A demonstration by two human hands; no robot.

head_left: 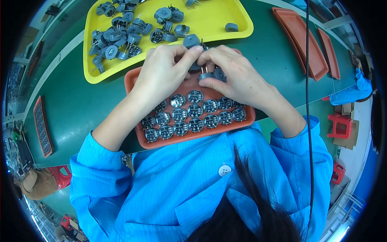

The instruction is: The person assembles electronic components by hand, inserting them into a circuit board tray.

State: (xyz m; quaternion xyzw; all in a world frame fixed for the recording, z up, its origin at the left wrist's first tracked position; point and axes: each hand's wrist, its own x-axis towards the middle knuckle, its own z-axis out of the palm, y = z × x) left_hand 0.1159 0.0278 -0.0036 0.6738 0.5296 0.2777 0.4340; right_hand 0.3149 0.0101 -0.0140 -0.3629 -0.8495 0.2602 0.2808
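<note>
My left hand and my right hand meet over the far end of an orange tray. Together they pinch small grey round parts with metal pins; one grey part sits at my left fingertips. Rows of several grey round parts lie face up in the tray's near half. Behind the hands, a yellow tray holds a loose heap of several of the same grey parts.
The trays rest on a green bench. Empty orange trays are stacked at the right. A narrow red rack lies at the left. A black cable hangs down on the right. Red stools stand on the floor.
</note>
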